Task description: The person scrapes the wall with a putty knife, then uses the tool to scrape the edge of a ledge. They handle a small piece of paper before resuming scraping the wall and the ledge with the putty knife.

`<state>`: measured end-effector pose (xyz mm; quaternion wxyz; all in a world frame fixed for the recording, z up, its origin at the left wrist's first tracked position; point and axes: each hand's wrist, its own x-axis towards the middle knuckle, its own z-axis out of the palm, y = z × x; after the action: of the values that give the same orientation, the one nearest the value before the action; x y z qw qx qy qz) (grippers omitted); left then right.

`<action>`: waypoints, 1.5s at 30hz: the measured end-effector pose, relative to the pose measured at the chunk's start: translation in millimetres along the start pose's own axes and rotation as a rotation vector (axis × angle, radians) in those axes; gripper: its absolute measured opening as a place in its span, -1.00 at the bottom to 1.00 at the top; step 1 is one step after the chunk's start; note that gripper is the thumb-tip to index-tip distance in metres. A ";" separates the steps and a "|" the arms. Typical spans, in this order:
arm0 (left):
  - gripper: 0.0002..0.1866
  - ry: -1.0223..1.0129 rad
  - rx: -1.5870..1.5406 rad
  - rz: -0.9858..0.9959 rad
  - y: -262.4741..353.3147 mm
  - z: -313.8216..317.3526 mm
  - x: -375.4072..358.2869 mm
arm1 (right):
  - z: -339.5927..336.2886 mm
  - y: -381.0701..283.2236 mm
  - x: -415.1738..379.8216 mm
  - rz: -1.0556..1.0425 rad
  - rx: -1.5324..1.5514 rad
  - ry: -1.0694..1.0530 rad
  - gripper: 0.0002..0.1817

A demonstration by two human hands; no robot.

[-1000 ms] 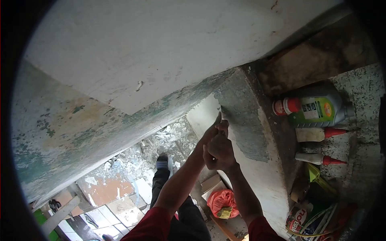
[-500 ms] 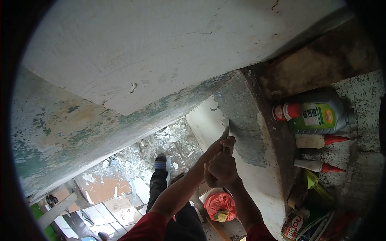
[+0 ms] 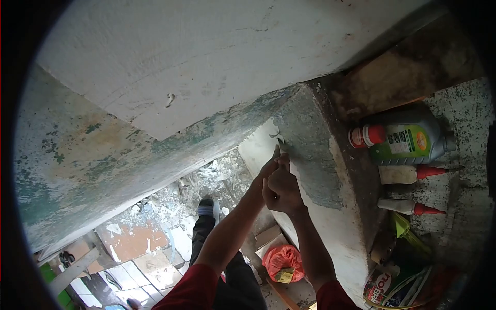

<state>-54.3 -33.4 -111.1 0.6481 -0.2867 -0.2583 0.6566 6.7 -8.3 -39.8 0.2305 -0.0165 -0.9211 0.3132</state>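
Both my hands are together around a scraper (image 3: 279,146), whose thin blade meets the wall (image 3: 310,150) where white paint borders bare grey surface. My left hand (image 3: 270,166) is closed near the blade end. Just below it, my right hand (image 3: 282,190) makes a fist around the handle, which is mostly hidden by the fingers. A small curl of loosened white paint (image 3: 280,138) stands at the blade's tip.
On the right ledge lie a grey-green bottle (image 3: 413,142), a red-capped container (image 3: 367,136) and two red-nozzled bottles (image 3: 398,174). A red bag (image 3: 284,263) sits below my hands. Paint flakes (image 3: 212,175) cover the floor around my foot.
My hands and the scraper have moved up and slightly left along the paint edge. More grey surface shows beside the white paint.
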 end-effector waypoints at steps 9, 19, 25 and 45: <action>-0.60 0.069 -0.045 -0.078 -6.6 -21.0 -0.1 | -9.0 -11.2 -19.9 -0.021 -0.061 -0.043 -0.73; -0.57 0.200 -0.027 -0.168 -18.8 -13.2 -6.2 | -15.9 -48.4 -20.4 -0.102 -0.028 0.103 -0.75; -0.61 0.024 -0.096 -0.120 21.0 -2.4 6.6 | 4.7 -4.7 -2.2 -0.115 -0.019 0.056 -0.75; -0.70 0.093 -0.143 -0.326 19.4 -5.4 -8.6 | 12.4 -33.5 -15.7 -0.101 -0.043 0.133 -0.81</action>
<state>-64.1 -42.6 -128.3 0.7351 -0.3166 -0.3172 0.5087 19.2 -45.1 -35.4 0.3063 0.0044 -0.9100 0.2794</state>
